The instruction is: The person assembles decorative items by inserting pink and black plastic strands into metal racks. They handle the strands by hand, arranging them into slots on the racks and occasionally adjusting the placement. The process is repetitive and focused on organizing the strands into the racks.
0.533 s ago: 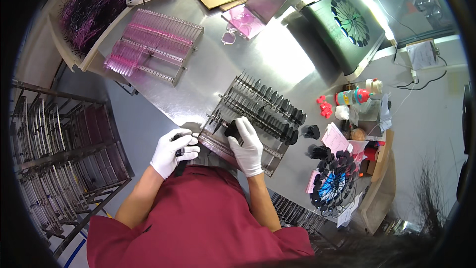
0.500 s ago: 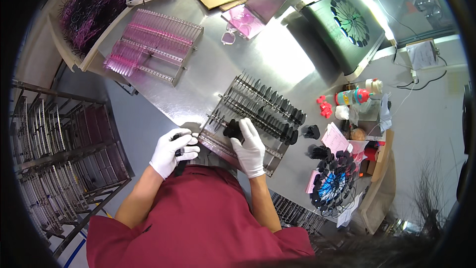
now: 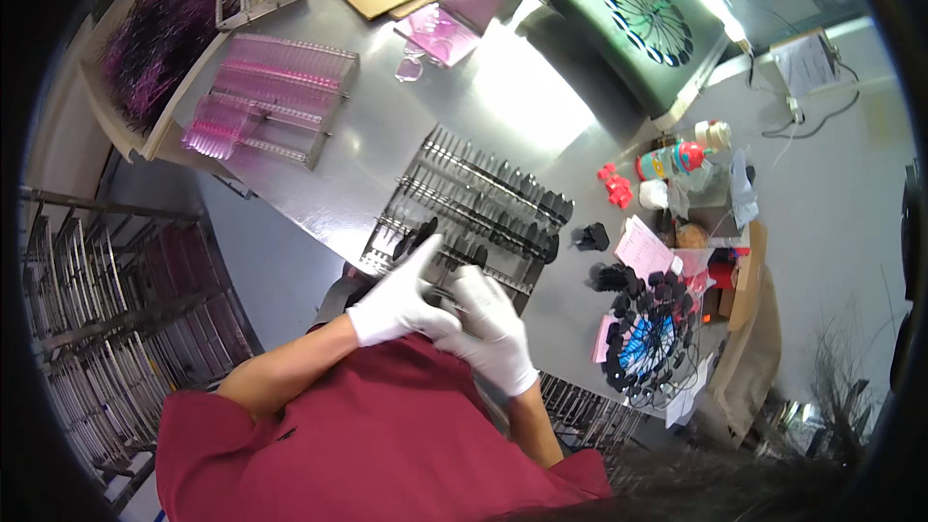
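A large steel worktable (image 3: 387, 135) fills the upper middle of the view, seen from above by a person in a red shirt (image 3: 377, 435) whose forearms rise from the 6 o'clock edge. At 9 o'clock, off the table, stand metal wire shelves (image 3: 106, 329) stacked with racks. On the table at 1 o'clock lies a dark board bearing a round spoked pattern (image 3: 650, 17). At 11 o'clock sits a clear pink rack (image 3: 271, 97), with a bin of purple and black bristly pieces (image 3: 155, 39) beyond it at 10 o'clock. Just above the hands, near the centre, lies a metal rack of dark comb-like pieces (image 3: 474, 208); its near edge meets the gloved fingers. At 4 o'clock a blue and white disc ringed with black clips (image 3: 648, 338) rests by the table's edge. The left hand (image 3: 401, 300), in a white glove, has its fingers stretched out and together, pointing toward the rack. The right hand (image 3: 493, 329), also gloved, lies touching it, fingers curled downward; whether it pinches anything cannot be told. A small black clip (image 3: 592, 236) sits at 3 o'clock of the rack.
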`<state>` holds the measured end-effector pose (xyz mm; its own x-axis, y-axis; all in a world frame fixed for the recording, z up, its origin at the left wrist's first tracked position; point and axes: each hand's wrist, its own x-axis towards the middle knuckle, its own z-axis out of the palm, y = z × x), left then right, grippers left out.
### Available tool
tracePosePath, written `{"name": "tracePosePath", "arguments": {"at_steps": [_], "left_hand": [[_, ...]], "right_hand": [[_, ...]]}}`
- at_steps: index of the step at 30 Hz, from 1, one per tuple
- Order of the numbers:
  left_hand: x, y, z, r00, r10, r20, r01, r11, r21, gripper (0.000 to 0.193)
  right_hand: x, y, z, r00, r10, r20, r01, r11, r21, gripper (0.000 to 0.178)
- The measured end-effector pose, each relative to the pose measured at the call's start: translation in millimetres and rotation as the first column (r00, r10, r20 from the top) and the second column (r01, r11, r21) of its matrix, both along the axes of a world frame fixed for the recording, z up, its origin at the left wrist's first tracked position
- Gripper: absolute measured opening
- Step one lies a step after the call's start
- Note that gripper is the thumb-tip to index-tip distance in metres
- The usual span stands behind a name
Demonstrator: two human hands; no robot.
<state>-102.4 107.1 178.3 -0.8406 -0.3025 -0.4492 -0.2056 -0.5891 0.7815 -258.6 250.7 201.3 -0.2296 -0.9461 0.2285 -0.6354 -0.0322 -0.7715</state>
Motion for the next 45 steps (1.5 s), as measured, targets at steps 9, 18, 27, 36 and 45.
{"name": "tracePosePath", "arguments": {"at_steps": [9, 18, 27, 36, 45], "left_hand": [[-26, -24, 9, 0.942, -0.181, 0.284, 0.327, 0.294, -0.898, 0.101], [-18, -81, -67, 0.887, -0.293, 0.357, 0.194, -0.464, -0.864, 0.074], [-32, -100, -49, 0.799, -0.453, 0.395, 0.095, -0.554, -0.827, 0.080], [-44, -103, -43, 0.801, -0.461, 0.381, 0.107, -0.516, -0.850, 0.070], [-33, -117, -47, 0.799, -0.455, 0.393, 0.134, -0.503, -0.854, 0.073]], "right_hand": [[-29, 49, -31, 0.423, -0.252, 0.871, 0.515, 0.857, -0.002, 0.046], [-42, 2, -114, 0.921, -0.336, 0.198, 0.346, 0.938, -0.018, 0.036], [-49, 21, -79, 0.974, -0.226, 0.020, 0.223, 0.970, 0.097, 0.064], [-85, 92, -113, 0.904, -0.368, 0.216, 0.346, 0.929, 0.134, 0.077], [-82, 83, -91, 0.788, -0.193, -0.585, 0.420, 0.863, 0.282, 0.096]]}}
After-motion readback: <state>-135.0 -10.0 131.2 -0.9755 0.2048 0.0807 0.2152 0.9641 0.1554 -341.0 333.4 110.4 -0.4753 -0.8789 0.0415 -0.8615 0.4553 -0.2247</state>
